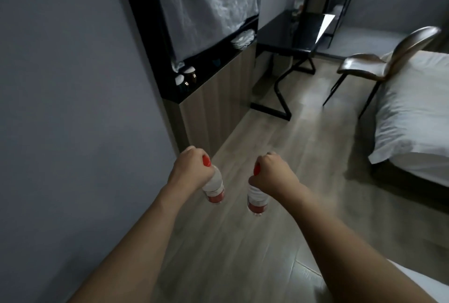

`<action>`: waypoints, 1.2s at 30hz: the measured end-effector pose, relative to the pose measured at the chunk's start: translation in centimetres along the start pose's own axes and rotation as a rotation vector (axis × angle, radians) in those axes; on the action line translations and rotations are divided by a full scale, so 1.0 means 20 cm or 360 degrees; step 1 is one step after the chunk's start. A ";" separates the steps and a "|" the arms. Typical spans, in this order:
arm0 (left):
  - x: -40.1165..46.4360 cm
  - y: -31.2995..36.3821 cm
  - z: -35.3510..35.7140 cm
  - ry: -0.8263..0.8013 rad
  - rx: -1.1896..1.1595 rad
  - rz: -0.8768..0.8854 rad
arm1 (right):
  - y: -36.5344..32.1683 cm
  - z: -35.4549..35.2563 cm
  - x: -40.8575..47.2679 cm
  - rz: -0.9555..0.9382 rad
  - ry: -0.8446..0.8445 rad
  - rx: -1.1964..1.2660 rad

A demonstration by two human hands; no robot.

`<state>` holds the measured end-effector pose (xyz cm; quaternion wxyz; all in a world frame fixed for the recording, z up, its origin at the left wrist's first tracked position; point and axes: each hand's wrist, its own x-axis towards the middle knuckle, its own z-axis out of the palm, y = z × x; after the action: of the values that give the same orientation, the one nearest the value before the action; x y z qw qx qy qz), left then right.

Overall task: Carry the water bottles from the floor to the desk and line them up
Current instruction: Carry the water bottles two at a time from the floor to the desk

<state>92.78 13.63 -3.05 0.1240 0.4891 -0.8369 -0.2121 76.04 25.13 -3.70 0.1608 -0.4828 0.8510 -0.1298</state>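
Note:
My left hand [192, 169] grips one clear water bottle [215, 187] by its neck, just under the red cap, and the bottle hangs down over the wooden floor. My right hand [273, 172] holds a second water bottle [257, 199] the same way; its red cap shows at my thumb. Both bottles have red labels near the bottom. The black desk [289, 33] stands ahead against the left wall, well beyond both hands.
A low wooden cabinet [218, 98] with a black top runs along the left wall before the desk. A brown chair [379, 64] stands in front of the desk. A bed with white sheets [413, 118] fills the right side. Wooden floor lies between them.

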 end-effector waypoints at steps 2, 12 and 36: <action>0.06 0.11 0.07 -0.0010 0.0006 0.0051 | 0.13 -0.05 0.00 0.0042 0.0022 0.0025; 0.31 0.55 0.31 -0.0084 0.0089 0.0280 | 0.58 -0.26 0.09 0.0249 0.0102 0.0105; 1.67 1.49 0.79 -0.0217 0.0090 0.0584 | 1.37 -0.88 1.32 0.0444 0.0318 0.0121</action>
<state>47.01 1.19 -2.74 0.0898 0.3161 -0.9242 -0.1949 34.90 17.18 -1.76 0.1100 -0.3384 0.9159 -0.1857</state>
